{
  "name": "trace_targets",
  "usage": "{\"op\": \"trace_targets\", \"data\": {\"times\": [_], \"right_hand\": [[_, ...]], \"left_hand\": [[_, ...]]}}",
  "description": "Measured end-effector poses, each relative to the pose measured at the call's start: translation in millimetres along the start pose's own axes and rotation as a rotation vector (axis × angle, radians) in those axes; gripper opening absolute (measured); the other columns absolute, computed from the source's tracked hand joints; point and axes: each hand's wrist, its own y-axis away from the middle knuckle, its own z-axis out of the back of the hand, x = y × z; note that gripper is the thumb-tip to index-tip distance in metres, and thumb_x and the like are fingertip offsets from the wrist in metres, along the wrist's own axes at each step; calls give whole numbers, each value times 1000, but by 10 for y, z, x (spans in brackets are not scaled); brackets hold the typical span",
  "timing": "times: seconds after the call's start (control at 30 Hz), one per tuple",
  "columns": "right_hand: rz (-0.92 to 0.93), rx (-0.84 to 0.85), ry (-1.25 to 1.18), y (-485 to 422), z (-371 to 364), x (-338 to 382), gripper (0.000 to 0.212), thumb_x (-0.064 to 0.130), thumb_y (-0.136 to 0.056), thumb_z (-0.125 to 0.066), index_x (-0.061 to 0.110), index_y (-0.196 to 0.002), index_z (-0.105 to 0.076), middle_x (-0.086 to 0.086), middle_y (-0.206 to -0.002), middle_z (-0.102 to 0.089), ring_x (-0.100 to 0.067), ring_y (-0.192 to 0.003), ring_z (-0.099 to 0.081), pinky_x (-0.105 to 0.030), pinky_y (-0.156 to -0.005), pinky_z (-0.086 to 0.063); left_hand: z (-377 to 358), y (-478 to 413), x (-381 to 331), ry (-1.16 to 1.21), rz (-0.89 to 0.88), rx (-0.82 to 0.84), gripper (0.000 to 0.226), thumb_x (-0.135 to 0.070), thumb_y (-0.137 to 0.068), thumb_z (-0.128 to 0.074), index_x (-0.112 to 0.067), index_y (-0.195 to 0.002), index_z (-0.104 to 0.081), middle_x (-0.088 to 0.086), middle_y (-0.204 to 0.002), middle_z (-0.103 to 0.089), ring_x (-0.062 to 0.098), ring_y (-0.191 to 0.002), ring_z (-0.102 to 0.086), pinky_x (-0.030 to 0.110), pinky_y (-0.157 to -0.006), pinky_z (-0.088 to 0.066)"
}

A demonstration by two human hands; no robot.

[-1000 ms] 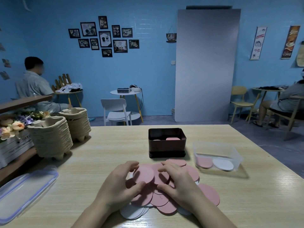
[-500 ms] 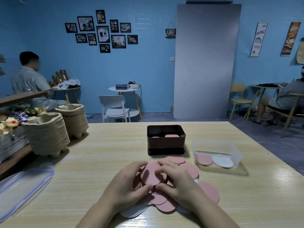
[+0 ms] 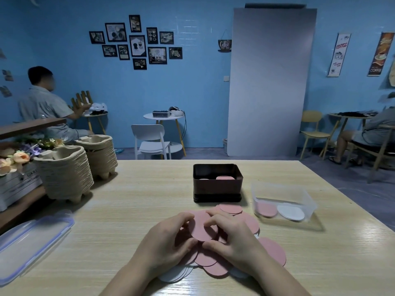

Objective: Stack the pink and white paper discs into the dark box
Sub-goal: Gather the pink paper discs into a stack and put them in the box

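A loose heap of pink and white paper discs (image 3: pixel 271 254) lies on the wooden table in front of me. Both hands rest on the heap. My left hand (image 3: pixel 164 242) and my right hand (image 3: pixel 233 238) pinch one pink disc (image 3: pixel 199 227) between their fingers, tilted up off the heap. The dark box (image 3: pixel 217 186) stands just beyond the heap, with a pink disc (image 3: pixel 224 177) and a white one showing inside.
A clear plastic tub (image 3: pixel 282 201) right of the box holds a pink and a white disc. Its lid (image 3: pixel 32 240) lies at the left table edge. Two stacks of pulp cup trays (image 3: pixel 66 174) stand at the far left. People sit at tables behind.
Both hands have gathered a pink disc and shifted it slightly toward the box, lifting its edge. The view has tipped a little.
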Motion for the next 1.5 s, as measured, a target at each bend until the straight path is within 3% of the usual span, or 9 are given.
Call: {"op": "trace_targets", "data": {"times": [0.13,0.3,0.47,0.63,0.9,1.13,1.4,1.5], "right_hand": [[7,-3,-6,-6,-13,-16,33,47,-78,-79,29,-101,-64,23,-126,-58,8,-130,-47,-14,-102,-39],[-4,-26,-12,1,-11,-6,32,48,-78,-80,32,-101,-64,15,-123,-63,-1,-122,-56,-27,-95,-49],[10,-19,14,11,-13,-9,32,50,-78,-79,32,-97,-61,12,-132,-61,9,-136,-42,-20,-106,-41],[-2,-7,8,9,-17,-3,34,53,-76,-79,31,-95,-60,10,-129,-63,1,-131,-51,-27,-101,-47],[-10,-22,1,3,-9,5,34,49,-75,-81,27,-92,-62,16,-126,-62,4,-122,-53,-16,-96,-43],[-66,-41,30,0,-34,-58,38,54,-74,-77,25,-93,-61,9,-130,-62,5,-132,-46,-16,-102,-39],[-77,-11,39,11,-26,-41,33,52,-74,-80,33,-91,-59,12,-133,-60,6,-133,-45,-10,-101,-35],[-75,-10,32,7,-27,-33,33,53,-74,-79,33,-92,-59,12,-133,-60,5,-134,-46,-10,-101,-35]], "left_hand": [[-7,8,6,-21,5,11,47,-48,-85,-69,-41,-127,-50,-23,-107,-66,-9,-93,-59,23,-81,-53],[-15,4,27,-19,17,9,48,-53,-84,-63,-39,-129,-51,-20,-112,-67,-4,-102,-62,28,-86,-55],[-41,18,36,-88,-15,16,47,-49,-89,-60,-43,-133,-46,-19,-113,-68,4,-100,-63,31,-82,-54],[-29,28,32,-87,-20,16,48,-51,-88,-57,-42,-134,-46,-18,-117,-67,3,-105,-63,31,-85,-55],[6,24,-6,-44,-15,1,48,-44,-86,-59,-36,-133,-53,-20,-117,-65,-2,-106,-60,27,-89,-52],[9,4,47,-72,17,-61,22,-37,-89,-55,-31,-109,-61,-19,-102,-64,2,-96,-59,31,-83,-51],[277,106,243,-96,64,-42,23,-44,-89,-63,-35,-110,-64,-27,-104,-63,-6,-101,-56,24,-86,-47],[397,231,325,-49,105,5,35,-52,-83,-62,-36,-114,-63,-29,-108,-61,-5,-107,-56,22,-91,-48]]}}
